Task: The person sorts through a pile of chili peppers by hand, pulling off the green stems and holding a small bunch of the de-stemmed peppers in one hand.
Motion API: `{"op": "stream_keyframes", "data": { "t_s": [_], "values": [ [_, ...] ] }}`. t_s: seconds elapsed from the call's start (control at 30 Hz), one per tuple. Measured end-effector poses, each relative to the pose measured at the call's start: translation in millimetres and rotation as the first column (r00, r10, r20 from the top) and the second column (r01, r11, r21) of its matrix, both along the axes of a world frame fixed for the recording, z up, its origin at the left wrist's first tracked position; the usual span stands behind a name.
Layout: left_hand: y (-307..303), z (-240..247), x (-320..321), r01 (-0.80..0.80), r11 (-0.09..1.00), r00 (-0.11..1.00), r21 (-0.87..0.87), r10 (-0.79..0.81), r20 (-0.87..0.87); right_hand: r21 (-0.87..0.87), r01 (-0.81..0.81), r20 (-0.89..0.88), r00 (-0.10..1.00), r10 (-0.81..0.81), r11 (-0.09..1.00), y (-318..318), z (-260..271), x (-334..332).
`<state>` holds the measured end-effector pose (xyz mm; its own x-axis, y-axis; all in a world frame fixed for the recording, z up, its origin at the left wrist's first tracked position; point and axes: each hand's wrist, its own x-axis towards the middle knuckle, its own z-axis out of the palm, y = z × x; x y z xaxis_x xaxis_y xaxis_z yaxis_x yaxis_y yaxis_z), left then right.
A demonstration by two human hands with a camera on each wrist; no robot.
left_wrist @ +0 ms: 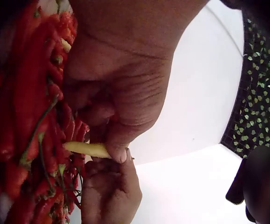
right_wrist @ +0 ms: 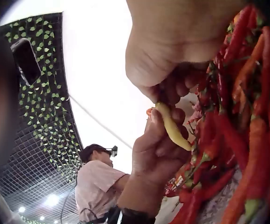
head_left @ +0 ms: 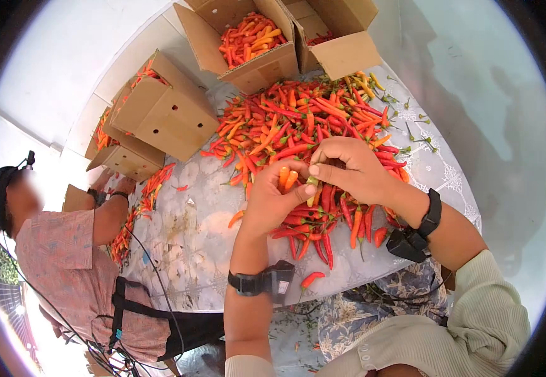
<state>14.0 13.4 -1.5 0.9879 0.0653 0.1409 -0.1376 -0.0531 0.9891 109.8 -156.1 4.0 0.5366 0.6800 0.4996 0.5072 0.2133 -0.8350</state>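
Note:
Both hands meet over a big heap of red and orange chili peppers (head_left: 310,119) on the table (head_left: 191,245). My left hand (head_left: 279,195) grips a few orange chilies (head_left: 287,178) in its curled fingers. Its thumb also pinches a pale yellow chili (left_wrist: 86,149), whose other end my right hand (head_left: 342,166) pinches at the fingertips. That yellow chili (right_wrist: 172,127) hangs between the two hands in the right wrist view. Red chilies (right_wrist: 246,140) lie right beneath the hands.
Open cardboard boxes (head_left: 248,41) with chilies stand at the table's far side, and more boxes (head_left: 159,110) at the left. Another person (head_left: 65,251) in a pink shirt works at the left edge. One red chili (head_left: 311,278) lies near the table's front edge.

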Motion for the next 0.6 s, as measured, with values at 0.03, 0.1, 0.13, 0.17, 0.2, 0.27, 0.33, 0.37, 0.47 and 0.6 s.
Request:
{"op": "stream_keyframes", "data": {
  "t_s": [0.03, 0.1, 0.13, 0.17, 0.2, 0.27, 0.33, 0.37, 0.47, 0.6],
  "values": [
    [-0.4, 0.6, -0.6, 0.017, 1.0, 1.0, -0.021, -0.017, -0.002, 0.0, -0.032, -0.057, 0.998, 0.032, 0.999, 0.4, -1.3, 1.1],
    [-2.0, 4.8, -2.2, 0.044, 0.998, 0.999, -0.049, -0.044, -0.002, 0.028, -0.104, -0.213, 0.971, 0.107, 0.994, 1.4, -3.2, 2.8],
    [-2.4, 6.1, -2.7, 0.057, 0.996, 0.998, -0.063, -0.058, -0.002, 0.06, -0.141, -0.309, 0.939, 0.153, 0.988, 2.3, -3.9, 3.3],
    [-2.5, 6.3, -2.6, 0.07, 0.995, 0.998, -0.071, -0.071, -0.003, 0.095, -0.175, -0.401, 0.894, 0.198, 0.98, 2.8, -4.1, 4.0],
    [-2.3, 6.5, -2.5, 0.083, 0.993, 0.997, -0.079, -0.083, -0.003, 0.107, -0.132, -0.444, 0.881, 0.166, 0.986, 2.4, -3.0, 5.8],
    [-2.5, 6.9, -2.3, 0.085, 0.992, 0.996, -0.093, -0.086, -0.007, 0.123, -0.043, -0.528, 0.843, 0.102, 0.991, 0.0, -0.3, 12.0],
    [-3.8, 6.9, -2.0, 0.063, 0.992, 0.998, -0.107, -0.066, -0.018, 0.213, 0.137, -0.585, 0.811, 0.014, 0.967, -3.3, -1.8, 19.2],
    [-3.3, 5.8, -1.6, 0.056, 0.992, 0.998, -0.111, -0.057, -0.01, 0.252, 0.227, -0.614, 0.789, -0.026, 0.941, -5.0, -2.2, 22.9],
    [-0.2, -0.2, 0.8, 0.024, 0.994, 1.0, -0.111, -0.022, 0.016, 0.269, 0.611, -0.733, 0.631, -0.254, 0.744, -8.1, 1.1, 34.2],
    [3.9, -4.9, 2.8, 0.001, 0.997, 0.999, -0.076, 0.002, 0.045, 0.301, 0.808, -0.795, 0.506, -0.334, 0.507, -23.6, 7.5, 58.1]
  ]
}}
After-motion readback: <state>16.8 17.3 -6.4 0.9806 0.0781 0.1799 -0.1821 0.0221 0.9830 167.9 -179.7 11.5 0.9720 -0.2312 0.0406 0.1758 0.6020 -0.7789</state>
